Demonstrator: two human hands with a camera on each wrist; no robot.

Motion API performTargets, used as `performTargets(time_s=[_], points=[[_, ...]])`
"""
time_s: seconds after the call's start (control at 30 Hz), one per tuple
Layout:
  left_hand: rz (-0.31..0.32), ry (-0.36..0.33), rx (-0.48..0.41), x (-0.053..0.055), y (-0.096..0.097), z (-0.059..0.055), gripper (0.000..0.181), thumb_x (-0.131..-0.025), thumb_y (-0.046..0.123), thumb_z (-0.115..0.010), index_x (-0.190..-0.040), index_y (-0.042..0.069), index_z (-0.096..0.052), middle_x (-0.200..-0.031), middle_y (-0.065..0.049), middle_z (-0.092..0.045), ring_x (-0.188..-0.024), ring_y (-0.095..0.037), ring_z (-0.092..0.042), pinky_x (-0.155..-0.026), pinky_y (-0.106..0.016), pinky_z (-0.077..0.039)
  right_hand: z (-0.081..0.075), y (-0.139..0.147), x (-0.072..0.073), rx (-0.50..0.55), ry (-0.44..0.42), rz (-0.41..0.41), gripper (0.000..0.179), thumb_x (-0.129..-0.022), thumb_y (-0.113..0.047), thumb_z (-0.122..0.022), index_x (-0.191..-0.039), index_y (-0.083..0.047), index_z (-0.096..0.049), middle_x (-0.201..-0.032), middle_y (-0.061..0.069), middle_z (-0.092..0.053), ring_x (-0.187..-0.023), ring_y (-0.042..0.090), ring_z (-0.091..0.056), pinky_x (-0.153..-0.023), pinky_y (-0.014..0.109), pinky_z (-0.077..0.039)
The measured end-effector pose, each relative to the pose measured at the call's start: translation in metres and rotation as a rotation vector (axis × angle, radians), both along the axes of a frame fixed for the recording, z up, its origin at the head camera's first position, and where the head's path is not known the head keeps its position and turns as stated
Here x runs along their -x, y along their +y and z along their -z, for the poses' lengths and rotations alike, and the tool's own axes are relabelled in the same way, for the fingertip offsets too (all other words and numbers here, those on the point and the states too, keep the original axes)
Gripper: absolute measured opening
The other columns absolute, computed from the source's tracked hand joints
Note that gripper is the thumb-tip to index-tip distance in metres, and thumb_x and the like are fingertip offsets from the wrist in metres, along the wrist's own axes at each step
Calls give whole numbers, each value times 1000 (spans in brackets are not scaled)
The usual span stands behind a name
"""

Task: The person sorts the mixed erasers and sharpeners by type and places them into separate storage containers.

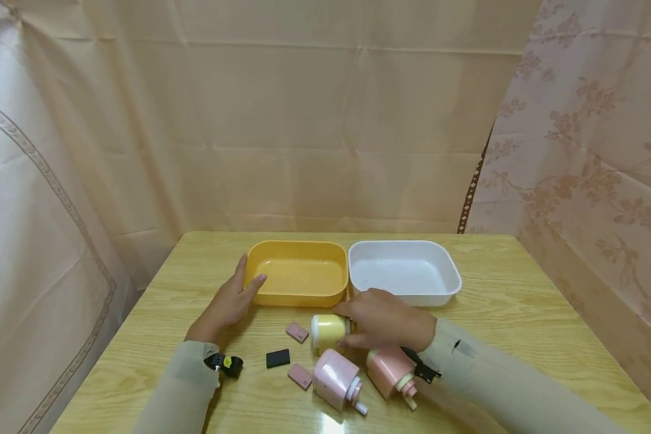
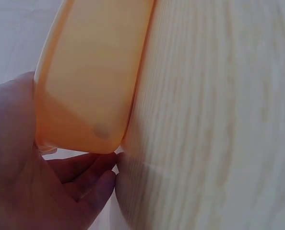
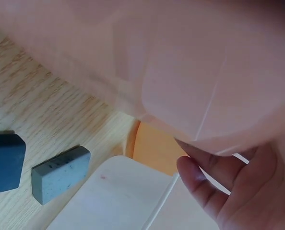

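My left hand (image 1: 230, 304) grips the left end of an orange-yellow plastic basin (image 1: 298, 299), thumb over the rim and fingers outside. In the left wrist view, the fingers curl by the basin's lower corner (image 2: 85, 139). My right hand (image 1: 387, 319) holds a yellow bottle (image 1: 330, 330) with a white end, lying on its side; the palm hides its far end. Just nearer lie a pale pink pump bottle (image 1: 335, 378) and a salmon-pink pump bottle (image 1: 389, 369), the latter partly under the right wrist. A large pink surface (image 3: 171, 72) fills much of the right wrist view.
A white basin (image 1: 404, 297) stands right beside the orange-yellow one. On the wooden table (image 1: 168, 295) lie a black block (image 1: 278, 358) and two small pinkish blocks, one farther back (image 1: 297, 332) and one nearer (image 1: 300, 376). Cloth curtains (image 1: 304, 120) hang behind and at both sides.
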State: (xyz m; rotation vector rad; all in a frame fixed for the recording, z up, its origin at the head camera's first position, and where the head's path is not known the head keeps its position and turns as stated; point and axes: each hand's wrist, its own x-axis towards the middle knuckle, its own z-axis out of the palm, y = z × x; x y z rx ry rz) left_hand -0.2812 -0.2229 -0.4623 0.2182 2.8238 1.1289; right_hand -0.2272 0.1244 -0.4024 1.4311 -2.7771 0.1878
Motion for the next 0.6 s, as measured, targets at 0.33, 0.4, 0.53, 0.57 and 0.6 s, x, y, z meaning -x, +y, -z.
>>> performTargets(time_s=[0.33, 0.4, 0.53, 0.57, 0.6], points=[[-2, -17, -8, 0, -1, -1, 100, -102, 74, -33, -165, 13, 15, -173, -23, -4, -156, -49, -17, -124, -64, -14, -4, 0, 1, 7, 14, -36, 27, -88, -46, -78, -97, -24, -66, -73, -17, -58, -63, -1, -52, -63, 30, -51], [-1, -15, -6, 0, -1, -1, 101, -101, 75, -33, -165, 12, 14, -173, -22, -4, -156, -49, -17, -124, -64, -14, -5, 0, 1, 10, 14, -37, 26, -89, -46, -78, -95, -24, -65, -72, -17, -57, -62, 0, -51, -63, 30, -50], [7, -4, -11, 1, -2, 3, 101, -101, 75, -33, -165, 12, 13, -173, -22, -5, -156, -48, -17, -125, -64, -15, -8, -1, 1, 16, 20, -30, 26, -88, -47, -78, -91, -25, -63, -68, -16, -55, -59, 0, -49, -60, 27, -46], [10, 0, -15, 2, -2, 3, 101, -101, 75, -33, -165, 12, 14, -173, -22, -5, -156, -48, -17, -125, -64, -15, -9, -1, 1, 19, 23, -27, 27, -88, -47, -78, -91, -25, -63, -67, -16, -54, -58, 0, -48, -59, 27, -45], [11, 0, -20, 2, -2, 4, 101, -101, 75, -33, -166, 13, 14, -173, -21, -5, -156, -47, -17, -125, -63, -15, -10, -1, 1, 22, 28, -23, 27, -87, -47, -78, -90, -25, -63, -66, -16, -53, -58, 0, -48, -58, 26, -44]])
